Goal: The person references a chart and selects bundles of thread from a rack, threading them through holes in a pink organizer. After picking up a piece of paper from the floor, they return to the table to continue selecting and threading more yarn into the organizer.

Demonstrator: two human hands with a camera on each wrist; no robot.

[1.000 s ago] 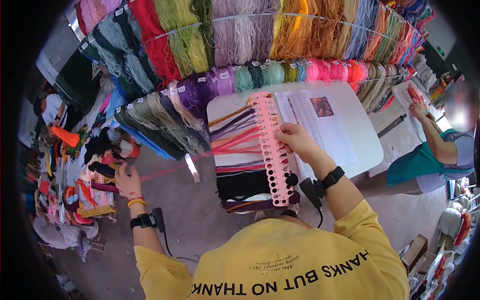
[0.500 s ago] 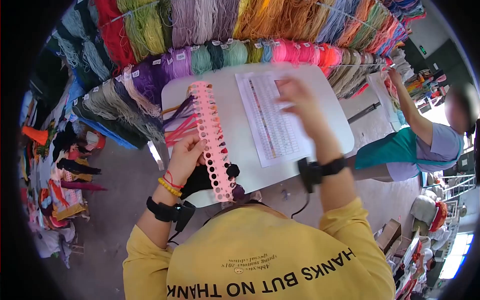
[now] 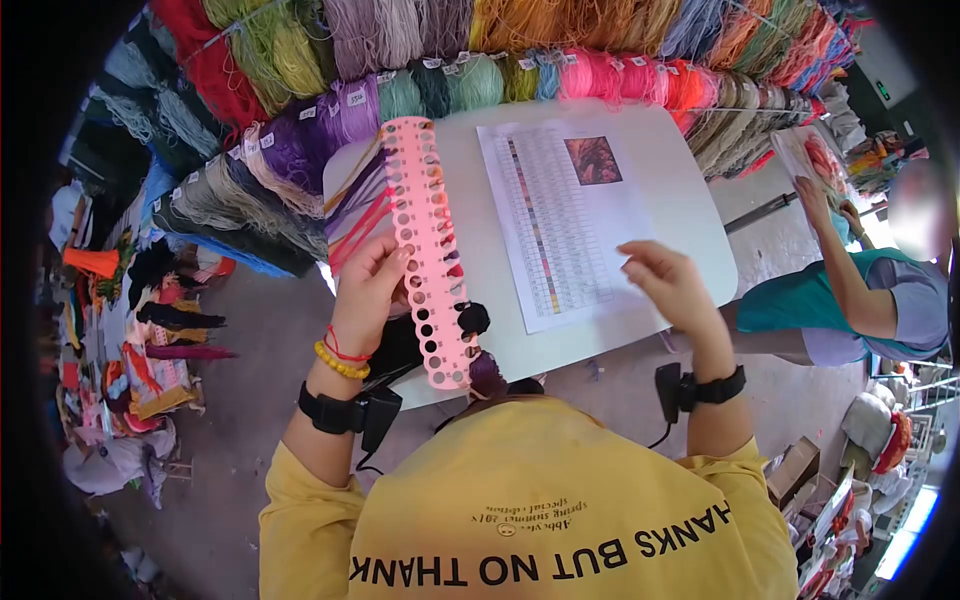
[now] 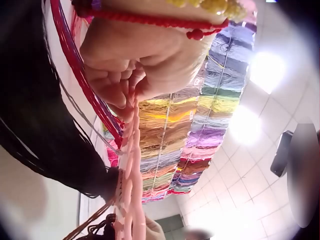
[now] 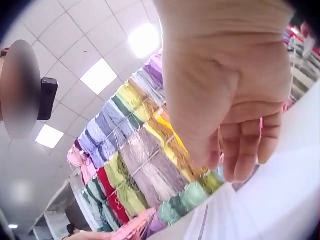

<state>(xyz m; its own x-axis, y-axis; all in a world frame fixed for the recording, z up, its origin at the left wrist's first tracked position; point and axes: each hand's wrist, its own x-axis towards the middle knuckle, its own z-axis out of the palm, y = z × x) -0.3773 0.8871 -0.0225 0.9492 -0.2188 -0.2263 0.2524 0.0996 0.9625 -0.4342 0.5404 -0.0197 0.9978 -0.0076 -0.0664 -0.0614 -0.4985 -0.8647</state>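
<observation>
The left hand (image 3: 370, 290) pinches the left edge of a pink strip with rows of holes (image 3: 422, 230), thumb on top. Purple, red and brown threads hang from its left side, and a black bundle lies below the hand. In the left wrist view the left hand (image 4: 142, 55) grips the pink strip (image 4: 131, 175) beside black thread (image 4: 45, 110). The right hand (image 3: 675, 285), holding nothing, hovers by the right edge of a printed sheet (image 3: 550, 230) with a color column and small picture. In the right wrist view the right hand's (image 5: 230, 100) fingers are loosely bent.
The white board (image 3: 660, 210) lies under the sheet and strip. Racks of colored yarn (image 3: 560, 25) stand behind it. Another person (image 3: 850, 290) is at the right, at a separate board. Assorted threads (image 3: 160, 320) cover a surface at the far left.
The left hand came from the far left, where it held pink-red thread, to the strip. The right hand let go of the strip and moved right, over the sheet and then to its right edge.
</observation>
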